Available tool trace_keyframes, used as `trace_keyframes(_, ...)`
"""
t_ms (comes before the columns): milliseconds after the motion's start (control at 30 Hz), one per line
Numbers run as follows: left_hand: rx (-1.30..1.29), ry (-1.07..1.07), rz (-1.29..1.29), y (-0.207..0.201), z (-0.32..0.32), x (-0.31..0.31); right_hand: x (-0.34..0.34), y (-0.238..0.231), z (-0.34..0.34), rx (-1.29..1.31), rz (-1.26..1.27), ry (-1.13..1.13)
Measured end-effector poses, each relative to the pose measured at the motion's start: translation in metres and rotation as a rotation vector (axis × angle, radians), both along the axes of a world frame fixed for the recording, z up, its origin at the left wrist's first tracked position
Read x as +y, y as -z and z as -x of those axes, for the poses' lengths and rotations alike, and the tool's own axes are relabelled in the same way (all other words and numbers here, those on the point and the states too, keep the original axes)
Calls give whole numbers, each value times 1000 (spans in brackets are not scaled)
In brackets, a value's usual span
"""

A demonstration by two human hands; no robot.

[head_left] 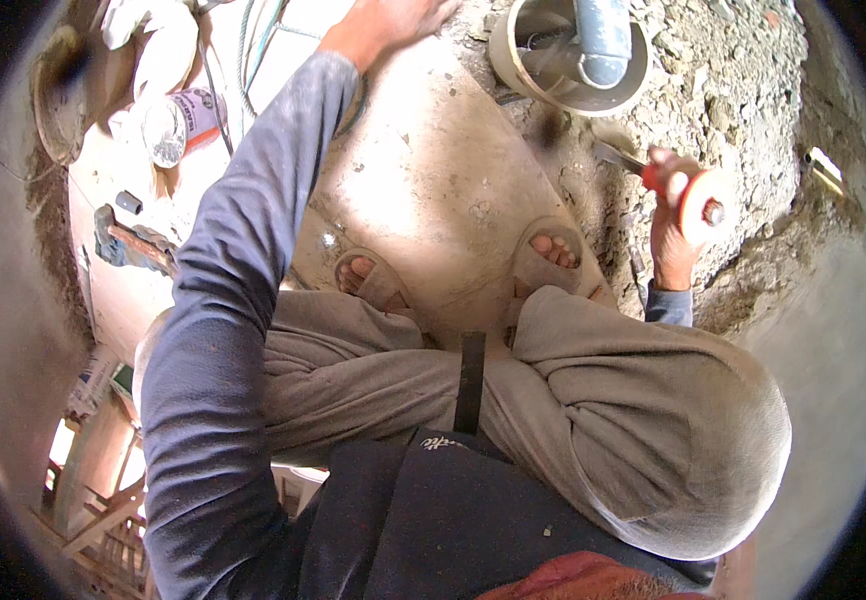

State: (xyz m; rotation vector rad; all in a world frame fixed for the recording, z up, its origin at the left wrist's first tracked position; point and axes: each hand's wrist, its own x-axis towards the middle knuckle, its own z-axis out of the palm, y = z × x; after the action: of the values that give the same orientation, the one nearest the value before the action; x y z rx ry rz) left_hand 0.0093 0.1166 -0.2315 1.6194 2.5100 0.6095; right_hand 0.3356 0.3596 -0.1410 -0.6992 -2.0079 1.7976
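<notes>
My right hand (667,228) is closed around a chisel (621,158) with a red grip and a round red hand guard (698,200). The blade points left over broken rubble and soil, just below a wide round pipe collar (501,60). A grey pipe (604,40) stands inside that collar. My left hand (383,24) reaches to the upper edge, over the pale floor, with its fingers stretched to the right and nothing visible in them. The upper edge cuts off part of this hand.
Rubble (713,90) fills the trench along the right wall. At left lie a wooden-handled hammer (138,240), a small dark cap (128,202) and a tub with a purple label (191,115). A green hose (246,60) runs beside my left arm. My sandalled feet (548,255) are at the trench edge.
</notes>
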Motion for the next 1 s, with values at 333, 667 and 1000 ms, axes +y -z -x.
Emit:
trace_keyframes(333,-37,-246,70,5,-25,-9,-27,2,21,52,-226,-436)
trace_keyframes(667,-201,-271,146,-10,-23,-1,-26,35,8,-92,-211,-453)
trace_keyframes(1000,-61,-248,113,-8,-27,0,-38,36,36,101,-130,-556)
